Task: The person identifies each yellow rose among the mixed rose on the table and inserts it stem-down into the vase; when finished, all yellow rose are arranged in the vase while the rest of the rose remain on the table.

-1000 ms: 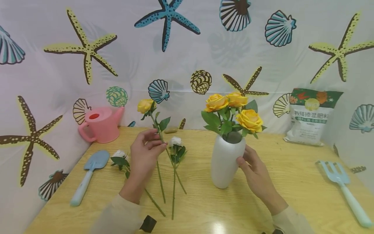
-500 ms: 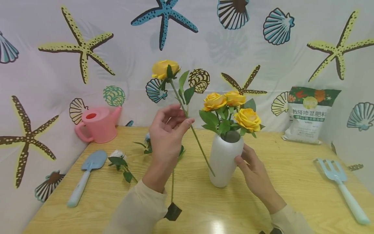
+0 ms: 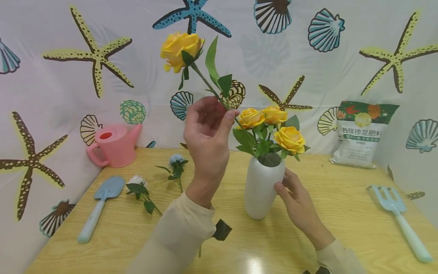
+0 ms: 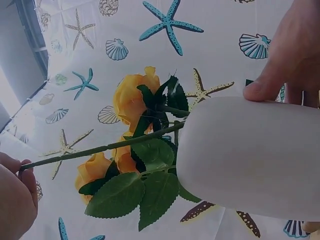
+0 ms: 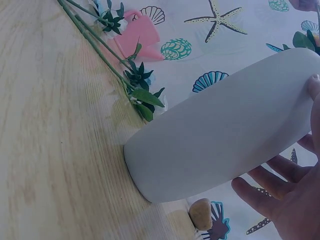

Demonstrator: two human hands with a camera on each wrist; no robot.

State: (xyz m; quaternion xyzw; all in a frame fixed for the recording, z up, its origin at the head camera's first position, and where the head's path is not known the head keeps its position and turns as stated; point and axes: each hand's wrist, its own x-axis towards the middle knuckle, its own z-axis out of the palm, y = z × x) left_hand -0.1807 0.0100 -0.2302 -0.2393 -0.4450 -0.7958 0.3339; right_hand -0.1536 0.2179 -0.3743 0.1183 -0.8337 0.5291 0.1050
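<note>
My left hand (image 3: 227,114) is raised beside the white vase (image 3: 261,186) and pinches the green stem (image 4: 100,149) of a yellow rose (image 3: 179,45). The bloom leans up and to the left. The stem's lower end reaches the vase's mouth among the leaves, and I cannot see whether it is inside. Three yellow roses (image 3: 273,125) stand in the vase. My right hand (image 3: 294,198) grips the vase's right side, thumb (image 4: 290,60) in front and fingers (image 5: 265,190) behind. The vase (image 5: 215,135) stands on the wooden table (image 3: 342,213).
Two pale roses (image 3: 138,184) (image 3: 176,161) lie on the table left of the vase. A pink watering can (image 3: 114,144) and a blue trowel (image 3: 100,205) are at the far left. At the right are a fertiliser bag (image 3: 364,133) and a blue hand fork (image 3: 400,220).
My left hand has lifted the yellow rose from low over the table, up and to the right, to the vase's mouth. The right hand has stayed on the vase.
</note>
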